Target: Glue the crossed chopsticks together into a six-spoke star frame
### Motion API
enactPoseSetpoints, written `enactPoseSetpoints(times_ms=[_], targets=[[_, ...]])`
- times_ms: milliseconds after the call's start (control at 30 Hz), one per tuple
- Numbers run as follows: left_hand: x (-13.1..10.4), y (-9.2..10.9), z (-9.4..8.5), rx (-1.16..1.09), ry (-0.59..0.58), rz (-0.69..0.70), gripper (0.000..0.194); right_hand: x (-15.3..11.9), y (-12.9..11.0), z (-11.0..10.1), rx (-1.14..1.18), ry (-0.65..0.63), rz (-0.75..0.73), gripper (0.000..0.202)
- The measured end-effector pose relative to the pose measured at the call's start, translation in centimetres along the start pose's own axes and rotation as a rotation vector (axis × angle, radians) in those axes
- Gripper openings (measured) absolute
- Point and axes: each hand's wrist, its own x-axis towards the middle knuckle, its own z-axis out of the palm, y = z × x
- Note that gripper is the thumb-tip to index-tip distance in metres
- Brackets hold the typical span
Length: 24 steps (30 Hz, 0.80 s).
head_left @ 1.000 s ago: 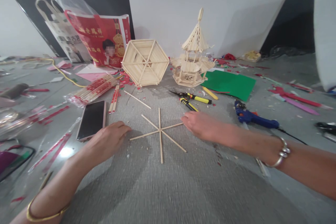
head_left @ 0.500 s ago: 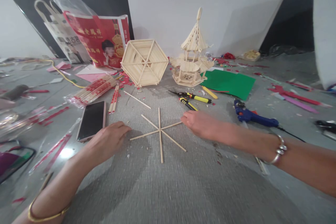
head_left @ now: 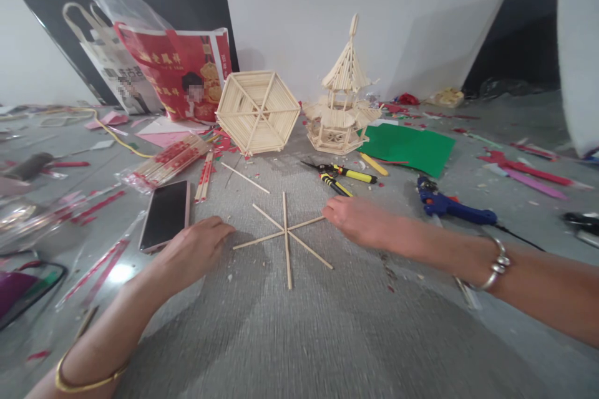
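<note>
Thin wooden sticks, crossed at their middles, form a six-armed star (head_left: 286,230) on the grey surface. My right hand (head_left: 349,218) touches the tip of the star's upper right arm, its fingers drawn together. To the left, my left hand (head_left: 199,249) rests beside the phone with fingers bent together, a small gap from the star's lower left tip; nothing shows in it, but its fingertips are partly hidden. A loose stick (head_left: 246,177) lies above the star. Yellow-and-black pliers (head_left: 349,174) lie open just beyond my right hand.
Behind stand a hexagonal stick panel (head_left: 259,112) and a stick pagoda (head_left: 344,112). A phone (head_left: 165,215), packed chopsticks (head_left: 171,159) and a red bag (head_left: 178,68) are at left. Green paper (head_left: 407,146) and a blue glue gun (head_left: 452,209) lie at right.
</note>
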Motion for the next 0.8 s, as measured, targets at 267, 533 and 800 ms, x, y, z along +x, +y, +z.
enactPoseSetpoints(times_ms=[267,533,800], targets=[[0.0,0.3,-0.2,-0.006,-0.009,-0.024,0.035,-0.3,0.2,0.3,0.001,0.001,0.028,0.033],[0.0,0.0,0.2,0.012,0.033,0.019,0.034,-3.1,-0.7,0.1,-0.044,0.134,0.012,0.026],[0.0,0.2,0.0,-0.009,0.046,0.010,0.034,-11.2,-7.3,2.8,0.193,0.478,-0.150,0.020]])
